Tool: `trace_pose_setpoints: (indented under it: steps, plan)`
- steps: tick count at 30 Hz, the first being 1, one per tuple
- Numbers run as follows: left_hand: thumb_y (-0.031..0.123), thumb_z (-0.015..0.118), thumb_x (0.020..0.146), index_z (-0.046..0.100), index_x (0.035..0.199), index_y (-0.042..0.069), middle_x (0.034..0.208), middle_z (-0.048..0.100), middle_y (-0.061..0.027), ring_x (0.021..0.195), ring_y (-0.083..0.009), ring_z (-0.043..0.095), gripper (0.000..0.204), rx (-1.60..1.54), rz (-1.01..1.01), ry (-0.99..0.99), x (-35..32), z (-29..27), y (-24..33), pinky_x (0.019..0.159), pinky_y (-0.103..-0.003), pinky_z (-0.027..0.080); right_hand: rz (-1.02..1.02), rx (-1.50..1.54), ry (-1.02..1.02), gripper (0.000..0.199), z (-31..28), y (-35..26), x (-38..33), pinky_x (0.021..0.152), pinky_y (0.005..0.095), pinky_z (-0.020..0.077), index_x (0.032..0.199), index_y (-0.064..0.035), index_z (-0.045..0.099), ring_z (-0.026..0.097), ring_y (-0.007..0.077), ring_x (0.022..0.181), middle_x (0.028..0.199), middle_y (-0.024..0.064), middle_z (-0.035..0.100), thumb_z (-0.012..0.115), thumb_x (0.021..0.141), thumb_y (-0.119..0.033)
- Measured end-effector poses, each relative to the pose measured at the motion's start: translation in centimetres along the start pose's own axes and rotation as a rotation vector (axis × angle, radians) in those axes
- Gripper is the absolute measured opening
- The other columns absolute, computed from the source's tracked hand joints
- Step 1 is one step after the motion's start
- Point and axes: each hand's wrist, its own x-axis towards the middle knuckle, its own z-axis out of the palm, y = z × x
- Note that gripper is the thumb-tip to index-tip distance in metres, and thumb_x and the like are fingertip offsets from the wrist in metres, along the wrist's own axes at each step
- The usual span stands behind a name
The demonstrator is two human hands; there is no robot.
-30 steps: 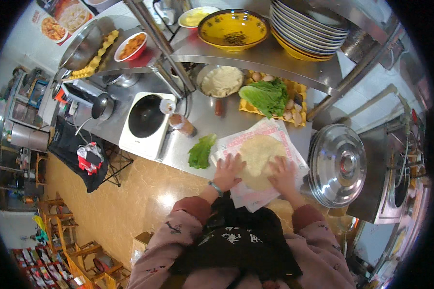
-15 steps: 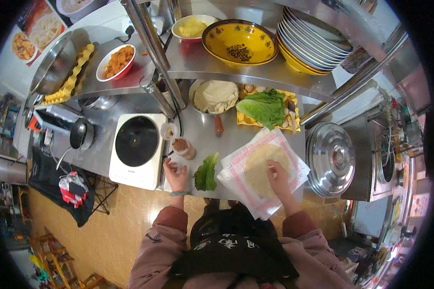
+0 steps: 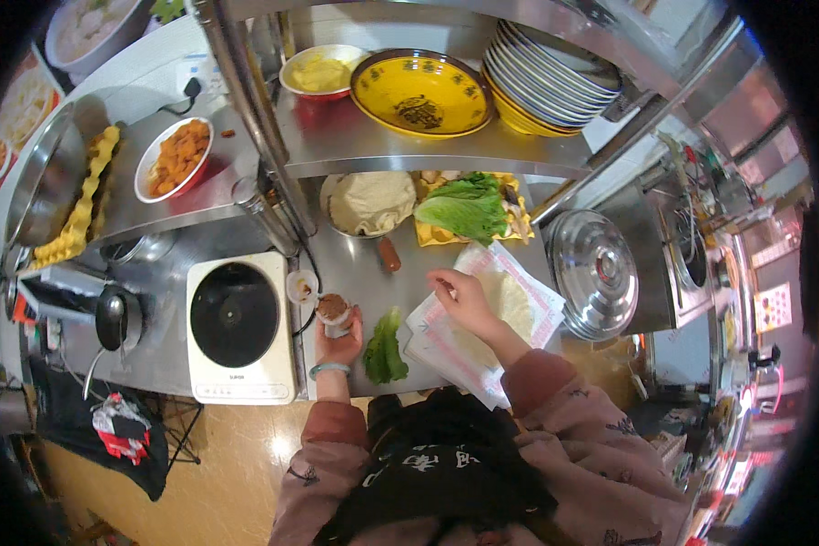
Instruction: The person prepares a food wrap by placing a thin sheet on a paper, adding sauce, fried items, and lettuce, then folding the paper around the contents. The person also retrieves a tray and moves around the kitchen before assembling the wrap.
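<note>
Now a small sauce cup (image 3: 332, 309) is gripped by the left hand (image 3: 338, 344) beside the lettuce leaf (image 3: 384, 348) — it should be kept upright — while the right hand (image 3: 462, 298), fingers pinched, hovers over the flatbread (image 3: 510, 305) on paper (image 3: 446, 350).

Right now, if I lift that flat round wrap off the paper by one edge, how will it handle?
The wrap looks thin and lies flat, so it would probably droop and fold. It may tear. The paper sheets beneath sit loose and could slide along.
</note>
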Motion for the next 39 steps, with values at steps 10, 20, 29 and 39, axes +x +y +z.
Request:
trace_pose_setpoints:
  steps: [10, 20, 29, 39]
  plan:
    - [0.037, 0.066, 0.077, 0.048, 0.118, 0.005, 0.121, 0.049, -0.0134, 0.108, -0.0295, 0.049, 0.055, 0.146, 0.187, -0.301, -3.7, 0.1, -3.7, 0.094, -0.042, 0.042, 0.295, -0.853, 0.568, 0.038, -11.2, 14.6, 2.4, 0.064, 0.0409, 0.0483, 0.114, -0.0051, 0.048, 0.061, 0.0324, 0.076, 0.081, 0.0158, 0.060, 0.058, 0.079, -0.015]
    - [0.031, 0.069, 0.076, 0.039, 0.124, 0.005, 0.123, 0.046, -0.0140, 0.118, -0.0309, 0.042, 0.062, 1.043, 0.698, -0.565, -5.3, 6.4, -18.9, 0.101, -0.046, 0.032, 0.342, -0.180, 0.478, 0.031, -15.9, 16.4, 2.8, 0.060, 0.0312, 0.0460, 0.105, 0.0051, 0.055, 0.057, 0.0188, 0.062, 0.066, 0.0103, 0.057, 0.048, 0.089, -0.021]
    - [0.010, 0.080, 0.060, 0.043, 0.117, 0.002, 0.116, 0.050, -0.0134, 0.106, -0.0227, 0.050, 0.068, 1.877, 0.953, -0.815, -1.0, 4.6, -28.6, 0.092, -0.034, 0.040, 0.467, 0.531, 0.589, 0.029, -18.6, 9.3, -14.6, 0.064, 0.0245, 0.0451, 0.115, 0.0012, 0.052, 0.054, 0.0115, 0.069, 0.078, 0.0063, 0.059, 0.043, 0.093, -0.016]
    - [0.001, 0.075, 0.064, 0.047, 0.114, 0.002, 0.113, 0.052, -0.0093, 0.099, -0.0190, 0.052, 0.057, 1.933, 0.943, -0.606, 3.7, 2.1, -27.8, 0.085, -0.032, 0.045, 0.673, 0.423, 0.516, 0.028, -18.4, 5.7, -22.7, 0.055, 0.0215, 0.0436, 0.113, 0.0019, 0.054, 0.052, 0.0086, 0.061, 0.071, 0.0047, 0.058, 0.047, 0.089, -0.009]
